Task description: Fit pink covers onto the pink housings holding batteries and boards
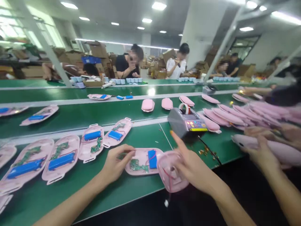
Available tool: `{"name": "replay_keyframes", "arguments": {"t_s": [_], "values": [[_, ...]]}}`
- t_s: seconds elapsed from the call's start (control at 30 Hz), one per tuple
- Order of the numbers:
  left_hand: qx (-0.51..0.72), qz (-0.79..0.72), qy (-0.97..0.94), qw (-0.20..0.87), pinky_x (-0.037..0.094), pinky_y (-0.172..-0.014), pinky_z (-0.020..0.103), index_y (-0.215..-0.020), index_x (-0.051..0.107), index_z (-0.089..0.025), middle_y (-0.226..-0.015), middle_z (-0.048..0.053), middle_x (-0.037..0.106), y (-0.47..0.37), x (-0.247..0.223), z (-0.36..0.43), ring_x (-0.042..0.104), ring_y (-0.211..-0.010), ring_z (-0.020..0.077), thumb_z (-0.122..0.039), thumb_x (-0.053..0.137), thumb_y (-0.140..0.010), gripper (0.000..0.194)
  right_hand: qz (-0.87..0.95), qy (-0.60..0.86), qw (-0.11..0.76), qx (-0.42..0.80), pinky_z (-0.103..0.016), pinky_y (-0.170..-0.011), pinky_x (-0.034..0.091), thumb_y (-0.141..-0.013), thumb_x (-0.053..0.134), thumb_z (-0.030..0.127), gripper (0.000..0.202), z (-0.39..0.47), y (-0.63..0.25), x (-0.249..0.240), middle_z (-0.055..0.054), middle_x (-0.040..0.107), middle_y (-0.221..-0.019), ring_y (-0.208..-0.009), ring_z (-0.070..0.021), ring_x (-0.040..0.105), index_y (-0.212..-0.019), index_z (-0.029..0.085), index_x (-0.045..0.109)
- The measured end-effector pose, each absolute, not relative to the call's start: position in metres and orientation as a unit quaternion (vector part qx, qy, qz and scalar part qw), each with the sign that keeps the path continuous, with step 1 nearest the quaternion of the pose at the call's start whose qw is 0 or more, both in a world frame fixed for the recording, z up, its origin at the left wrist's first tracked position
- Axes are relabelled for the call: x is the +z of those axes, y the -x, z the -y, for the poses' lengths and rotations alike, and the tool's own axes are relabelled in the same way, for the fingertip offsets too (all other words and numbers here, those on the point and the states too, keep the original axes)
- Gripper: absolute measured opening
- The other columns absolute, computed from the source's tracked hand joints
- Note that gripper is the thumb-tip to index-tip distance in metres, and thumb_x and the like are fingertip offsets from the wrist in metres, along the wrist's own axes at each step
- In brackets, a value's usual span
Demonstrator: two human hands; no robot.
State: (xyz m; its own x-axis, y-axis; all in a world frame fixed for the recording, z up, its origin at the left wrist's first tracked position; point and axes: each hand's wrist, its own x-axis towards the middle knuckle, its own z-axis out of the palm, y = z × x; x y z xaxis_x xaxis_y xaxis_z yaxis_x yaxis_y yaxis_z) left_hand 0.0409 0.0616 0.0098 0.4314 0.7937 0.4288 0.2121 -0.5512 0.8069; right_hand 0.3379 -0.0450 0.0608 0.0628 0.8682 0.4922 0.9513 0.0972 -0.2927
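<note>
In front of me on the green bench lies an open pink plastic shell with a green circuit board and a blue battery pack inside. My left hand has its thumb and bent fingers closed at the shell's left end. A second pink shell piece is tilted in my right hand, over the bench's front edge. Its hollow side shows red wires, and a small white connector dangles below. My right index finger points outward while the other fingers, partly hidden, hold the piece.
Several open pink shells with batteries and boards line the left side. Beyond my right hand stands a grey tape dispenser. Closed pink shells pile up at right, beside a co-worker's hands. Small brass-coloured parts lie near the edge.
</note>
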Motion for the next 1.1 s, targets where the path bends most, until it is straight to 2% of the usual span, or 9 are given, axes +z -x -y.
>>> {"name": "replay_keyframes", "arguments": {"t_s": [0.13,0.27,0.33,0.43,0.57,0.67,0.83,0.97,1.1], "values": [[0.500,-0.264,-0.796,0.214,0.055,-0.081,0.031,-0.088,0.070,-0.021,-0.097,0.006,0.066,-0.030,0.005,-0.062,0.065,-0.090,0.0179,-0.018,0.059,-0.091,0.012,0.819,0.539,0.106,0.166,-0.023,-0.058,0.038,-0.083,0.043,0.008,0.087,-0.042,-0.243,0.081,0.005,0.052,-0.065,-0.058,-0.0123,0.046,-0.158,0.021,0.002],[0.538,-0.325,-0.748,0.213,0.053,-0.092,0.036,-0.087,0.069,-0.021,-0.116,0.010,0.056,-0.029,-0.004,-0.066,0.061,-0.108,0.0216,-0.015,0.057,-0.091,0.014,0.860,0.459,0.024,0.221,-0.022,-0.054,0.031,-0.078,0.039,0.006,0.087,-0.092,-0.218,0.098,0.004,0.048,-0.065,-0.056,-0.0122,0.041,-0.158,0.020,0.008],[0.531,-0.340,-0.728,0.268,0.055,-0.087,0.035,-0.087,0.068,-0.021,-0.117,0.009,0.057,-0.032,-0.008,-0.068,0.063,-0.101,0.0200,-0.014,0.056,-0.091,0.015,0.858,0.428,0.038,0.280,-0.022,-0.056,0.035,-0.082,0.040,0.009,0.085,-0.101,-0.219,0.100,0.003,0.052,-0.070,-0.058,-0.0126,0.044,-0.159,0.021,0.005],[0.526,-0.367,-0.650,0.407,0.055,-0.065,0.028,-0.095,0.058,-0.021,-0.106,0.006,0.063,-0.037,-0.012,-0.070,0.065,-0.072,0.0132,-0.018,0.056,-0.091,0.006,0.835,0.419,0.079,0.347,-0.023,-0.060,0.040,-0.088,0.043,0.016,0.084,-0.104,-0.223,0.094,0.000,0.060,-0.083,-0.063,-0.0129,0.048,-0.158,0.025,-0.001],[0.499,-0.411,-0.542,0.537,0.044,-0.047,0.020,-0.099,0.043,-0.022,-0.096,0.000,0.062,-0.039,-0.010,-0.074,0.058,-0.051,0.0074,-0.024,0.065,-0.083,0.027,0.809,0.472,0.136,0.323,-0.025,-0.061,0.040,-0.090,0.051,0.024,0.083,-0.099,-0.217,0.078,0.001,0.060,-0.082,-0.064,-0.0140,0.051,-0.158,0.025,0.005],[0.484,-0.417,-0.559,0.529,0.042,-0.049,0.019,-0.100,0.046,-0.021,-0.097,0.000,0.061,-0.036,-0.005,-0.076,0.057,-0.054,0.0066,-0.021,0.067,-0.080,0.028,0.794,0.515,0.155,0.285,-0.024,-0.060,0.037,-0.087,0.054,0.021,0.079,-0.092,-0.208,0.069,0.002,0.059,-0.076,-0.062,-0.0145,0.053,-0.156,0.024,0.016],[0.449,-0.391,-0.608,0.525,0.053,-0.071,0.027,-0.105,0.052,-0.021,-0.090,0.000,0.065,-0.034,0.003,-0.075,0.067,-0.081,0.0158,-0.015,0.067,-0.079,0.030,0.790,0.533,0.146,0.266,-0.023,-0.058,0.035,-0.086,0.047,0.016,0.074,-0.081,-0.207,0.072,0.003,0.059,-0.074,-0.062,-0.0147,0.054,-0.155,0.028,0.021],[0.428,-0.406,-0.612,0.527,0.049,-0.056,0.023,-0.103,0.050,-0.021,-0.088,-0.002,0.062,-0.036,0.008,-0.075,0.061,-0.063,0.0112,-0.020,0.069,-0.079,0.031,0.790,0.528,0.155,0.271,-0.026,-0.067,0.041,-0.084,0.053,0.018,0.077,-0.074,-0.213,0.074,-0.003,0.066,-0.092,-0.076,-0.0187,0.061,-0.154,0.027,0.023],[0.421,-0.408,-0.601,0.543,0.044,-0.049,0.021,-0.099,0.050,-0.021,-0.094,-0.001,0.059,-0.041,0.009,-0.075,0.057,-0.057,0.0079,-0.022,0.070,-0.077,0.030,0.753,0.587,0.163,0.248,-0.025,-0.064,0.039,-0.081,0.055,0.014,0.067,-0.072,-0.212,0.070,-0.001,0.065,-0.085,-0.073,-0.0188,0.060,-0.145,0.030,0.040]]}}
